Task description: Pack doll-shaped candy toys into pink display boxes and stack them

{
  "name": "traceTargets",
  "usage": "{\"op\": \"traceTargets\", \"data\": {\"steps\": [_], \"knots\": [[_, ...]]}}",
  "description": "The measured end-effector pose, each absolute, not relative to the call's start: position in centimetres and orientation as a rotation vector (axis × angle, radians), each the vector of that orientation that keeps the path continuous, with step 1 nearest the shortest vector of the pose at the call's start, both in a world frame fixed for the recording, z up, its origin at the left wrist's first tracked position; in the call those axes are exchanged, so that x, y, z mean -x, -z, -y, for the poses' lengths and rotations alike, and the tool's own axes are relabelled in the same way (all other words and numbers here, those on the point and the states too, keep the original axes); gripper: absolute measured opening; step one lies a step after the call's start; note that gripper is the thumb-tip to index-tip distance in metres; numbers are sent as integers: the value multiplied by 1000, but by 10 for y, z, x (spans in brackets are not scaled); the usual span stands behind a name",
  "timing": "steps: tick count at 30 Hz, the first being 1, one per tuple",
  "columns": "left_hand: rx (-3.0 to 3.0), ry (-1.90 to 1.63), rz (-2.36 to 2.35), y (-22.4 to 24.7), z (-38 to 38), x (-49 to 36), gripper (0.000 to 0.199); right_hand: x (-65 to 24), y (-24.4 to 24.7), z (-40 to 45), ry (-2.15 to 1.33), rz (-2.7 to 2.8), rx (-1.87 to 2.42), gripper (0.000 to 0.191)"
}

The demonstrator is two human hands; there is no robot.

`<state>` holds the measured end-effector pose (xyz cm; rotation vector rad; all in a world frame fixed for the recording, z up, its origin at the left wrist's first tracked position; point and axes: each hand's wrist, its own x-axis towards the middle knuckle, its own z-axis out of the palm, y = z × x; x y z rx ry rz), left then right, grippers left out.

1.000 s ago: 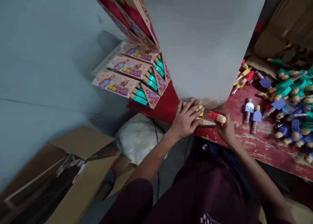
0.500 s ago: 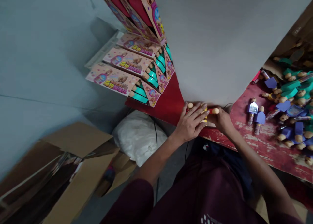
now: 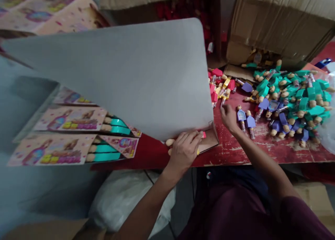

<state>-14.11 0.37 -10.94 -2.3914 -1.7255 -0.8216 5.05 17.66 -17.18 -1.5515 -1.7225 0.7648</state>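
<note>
My left hand [image 3: 185, 146] lies over several toys in a small open carton [image 3: 213, 144], fingers curled down and close together. Round beige ends [image 3: 170, 142] stick out left of the hand, and a bit of red [image 3: 204, 135] shows by its fingertips. The carton's large grey-white flap [image 3: 157, 79] stands up behind. My right hand [image 3: 228, 117] is over the red table, fingers pinched at the clear tube end of a yellow toy [image 3: 224, 95]. Two purple toys [image 3: 241, 115] lie just right of this hand.
Printed cartons [image 3: 70, 118] with teal toys are stacked at the left. A pile of teal and purple toys [image 3: 300, 96] covers the right of the red table [image 3: 274, 151]. Cardboard boxes [image 3: 280, 27] stand behind. A white sack [image 3: 125, 201] is below the table edge.
The view has swung right. My right hand has left the carton and moved right to the loose toys. My left hand stays on the carton, its fingers now closer together.
</note>
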Motion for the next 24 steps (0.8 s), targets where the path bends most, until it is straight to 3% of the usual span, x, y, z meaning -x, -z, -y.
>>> {"op": "traceTargets", "data": {"steps": [5, 9, 11, 15, 18, 21, 24], "knots": [[2358, 798, 1806, 113, -10, 142, 23, 0, 195, -238, -939, 1604, 1800, 51], [2365, 701, 1870, 105, -11, 140, 21, 9, 197, -249, -1027, 1430, 1777, 25], [2326, 761, 1876, 99, -9, 131, 21, -5, 193, -239, -1035, 1325, 1744, 22], [2187, 1225, 1887, 92, 4, 87, 37, -54, 182, -172, -922, 1246, 1691, 30], [2181, 1742, 2116, 94, 7, 38, 53, -88, 167, -94, -704, 1302, 1426, 34], [2116, 2249, 2444, 99, -2, 5, 48, -109, 147, -26, -508, 1539, 1141, 37], [1929, 2440, 2655, 104, -8, 1, 39, -126, 125, 4, -623, 1678, 1090, 32]]}}
